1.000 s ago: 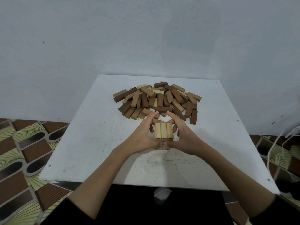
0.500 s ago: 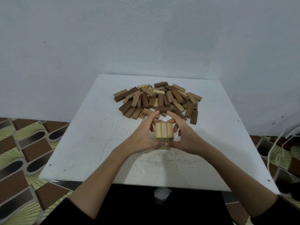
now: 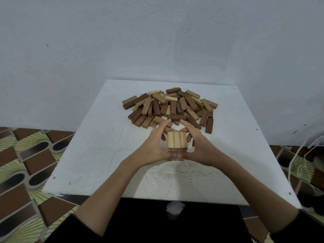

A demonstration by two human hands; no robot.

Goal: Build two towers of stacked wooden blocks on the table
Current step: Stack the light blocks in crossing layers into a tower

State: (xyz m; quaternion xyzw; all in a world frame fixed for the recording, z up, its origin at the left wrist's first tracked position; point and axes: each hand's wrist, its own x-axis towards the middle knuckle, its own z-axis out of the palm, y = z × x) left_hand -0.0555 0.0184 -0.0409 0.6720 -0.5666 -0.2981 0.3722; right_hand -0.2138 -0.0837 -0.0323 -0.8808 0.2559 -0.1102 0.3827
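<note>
A short tower of light wooden blocks (image 3: 177, 142) stands on the white table (image 3: 98, 155), a little in front of the centre. Its top layer is three blocks side by side, and lower layers show beneath it. My left hand (image 3: 154, 146) cups the tower's left side and my right hand (image 3: 199, 148) cups its right side. On both hands the thumbs lie at the near face and the fingers curve round the far side. A loose pile of light and dark wooden blocks (image 3: 171, 107) lies just behind the hands.
The table stands against a pale wall (image 3: 157, 41). Patterned floor tiles (image 3: 26, 163) show on the left and right. Thin white cords (image 3: 301, 155) hang past the table's right edge.
</note>
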